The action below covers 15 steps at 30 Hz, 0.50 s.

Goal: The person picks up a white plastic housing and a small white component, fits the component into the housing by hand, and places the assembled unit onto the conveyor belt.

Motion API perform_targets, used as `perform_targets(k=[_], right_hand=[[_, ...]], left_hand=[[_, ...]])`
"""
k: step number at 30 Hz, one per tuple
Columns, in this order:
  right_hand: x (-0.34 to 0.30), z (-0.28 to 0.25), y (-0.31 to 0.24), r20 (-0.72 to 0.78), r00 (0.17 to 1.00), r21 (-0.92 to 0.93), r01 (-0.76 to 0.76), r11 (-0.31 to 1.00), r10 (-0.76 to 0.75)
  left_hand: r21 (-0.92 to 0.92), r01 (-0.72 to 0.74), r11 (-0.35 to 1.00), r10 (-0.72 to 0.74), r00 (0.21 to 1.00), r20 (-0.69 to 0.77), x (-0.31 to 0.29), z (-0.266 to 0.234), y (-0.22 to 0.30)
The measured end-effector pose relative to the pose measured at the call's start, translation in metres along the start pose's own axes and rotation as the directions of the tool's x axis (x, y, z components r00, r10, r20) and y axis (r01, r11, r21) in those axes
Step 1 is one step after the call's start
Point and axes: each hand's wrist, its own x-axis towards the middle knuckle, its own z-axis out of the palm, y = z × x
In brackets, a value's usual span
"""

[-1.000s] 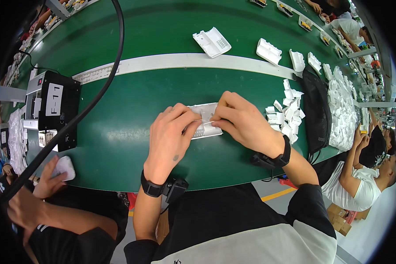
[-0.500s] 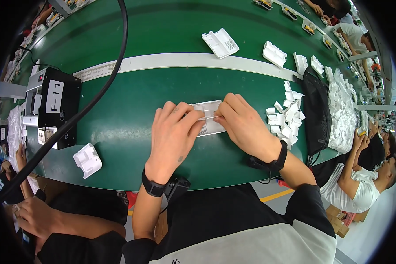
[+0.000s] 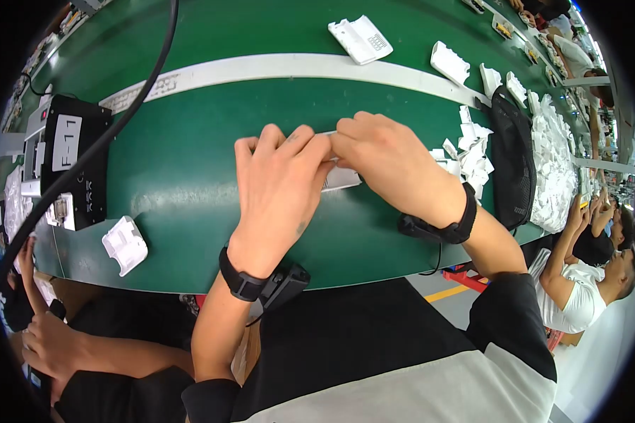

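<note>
Under my fingers, a white plastic casing half (image 3: pixel 341 179) with slots lies on the green work table (image 3: pixel 183 169), mostly covered. My left hand (image 3: pixel 279 187) curls over the casing's left part, thumb and fingertips bent in against it. From the other side my right hand (image 3: pixel 395 158) is closed, its fingertips at the casing's upper middle and almost touching the left ones. What exactly the fingertips pinch is hidden. Another white casing half (image 3: pixel 125 245) lies to the left of my hands, near the table's front edge.
A black boxy machine (image 3: pixel 77 162) stands at left, with a black cable (image 3: pixel 130 113) hanging before it. To the right are a pile of small white pieces (image 3: pixel 475 158), a black mesh bag (image 3: pixel 511 162) and a clear bag of white parts (image 3: pixel 552 169). More casings (image 3: pixel 361 39) lie beyond the white rail (image 3: pixel 289 65).
My fingertips have drawn together and now cover more of the casing. A thin white strip seen between them before is hidden now. The whole view has shifted slightly.
</note>
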Motion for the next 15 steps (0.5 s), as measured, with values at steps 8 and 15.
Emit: perform_targets(k=[8,15], right_hand=[[-0.012,-0.002,-0.002,-0.07,0.997,-0.155,-0.02,0.988,0.01],[-0.088,-0.069,0.016,-0.253,0.901,-0.096,-0.387,0.917,0.353]], left_hand=[[-0.016,0.036,0.999,-0.035,0.999,0.04,0.006,-0.002,0.002],[0.178,0.116,0.977,-0.095,0.988,-0.124,0.041,0.0,-0.034]])
